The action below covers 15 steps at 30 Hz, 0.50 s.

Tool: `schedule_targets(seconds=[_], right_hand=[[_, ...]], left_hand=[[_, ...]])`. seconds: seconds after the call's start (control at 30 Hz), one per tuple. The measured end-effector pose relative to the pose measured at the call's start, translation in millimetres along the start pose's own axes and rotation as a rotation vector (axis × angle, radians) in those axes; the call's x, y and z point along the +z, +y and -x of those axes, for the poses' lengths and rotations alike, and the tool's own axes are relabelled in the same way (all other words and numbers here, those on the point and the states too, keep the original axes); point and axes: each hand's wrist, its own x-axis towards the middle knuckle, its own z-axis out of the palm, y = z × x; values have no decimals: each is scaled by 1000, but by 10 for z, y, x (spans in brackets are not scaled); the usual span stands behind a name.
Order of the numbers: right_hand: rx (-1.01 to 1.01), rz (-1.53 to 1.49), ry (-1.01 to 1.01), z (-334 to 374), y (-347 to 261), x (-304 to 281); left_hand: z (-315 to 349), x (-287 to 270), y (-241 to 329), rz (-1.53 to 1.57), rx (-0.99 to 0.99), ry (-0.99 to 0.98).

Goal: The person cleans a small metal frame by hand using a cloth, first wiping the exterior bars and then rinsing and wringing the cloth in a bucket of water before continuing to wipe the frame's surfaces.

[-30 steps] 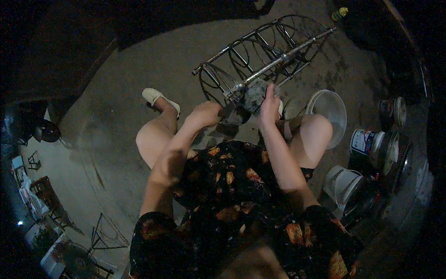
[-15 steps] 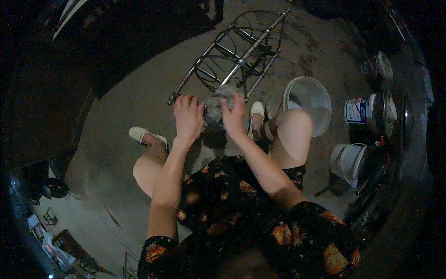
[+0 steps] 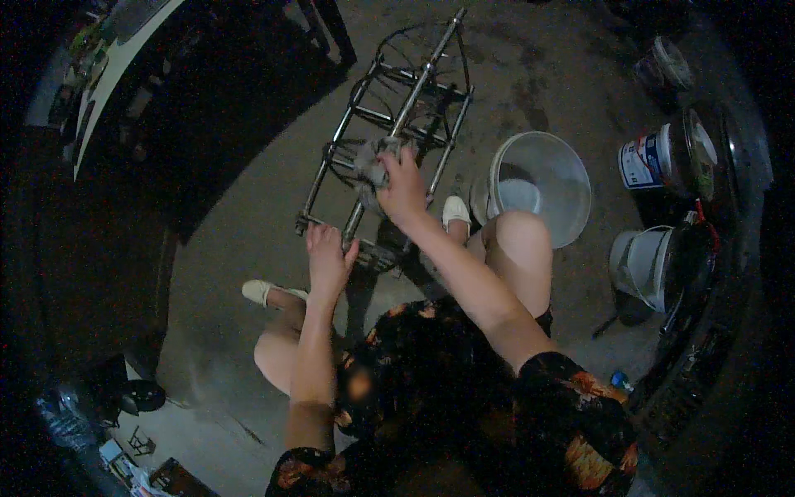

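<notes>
And the right hand (image 3: 404, 189), fingers clenched on crumpled grey cloth (image 3: 370, 162), has moved up the silvery tubular metal rack (image 3: 414, 94) ahead, while the left hand (image 3: 330, 269) has reached its near end (gripping or not, I can't tell), seemingly steadying it.

The dim, grainy view bends and blackens toward its rim

Looks like a long metal rack (image 3: 410, 106) with shiny bars (image 3: 344, 124) and thin bent rods (image 3: 466, 65), lies on the floor (image 3: 248, 199) pointing away to the right, and has a grey rag (image 3: 370, 166) scrunched against one bar.
</notes>
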Motion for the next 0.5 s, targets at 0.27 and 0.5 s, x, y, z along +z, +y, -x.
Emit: schedule_targets(seconds=[0.27,0.5], right_hand=[[-219,166,134,-855,343,-1],[260,112,384,-1738,882,-244]], left_hand=[[32,-162,-315,30,-22,-38],[-75,-86,-223,196,-96,-94]])
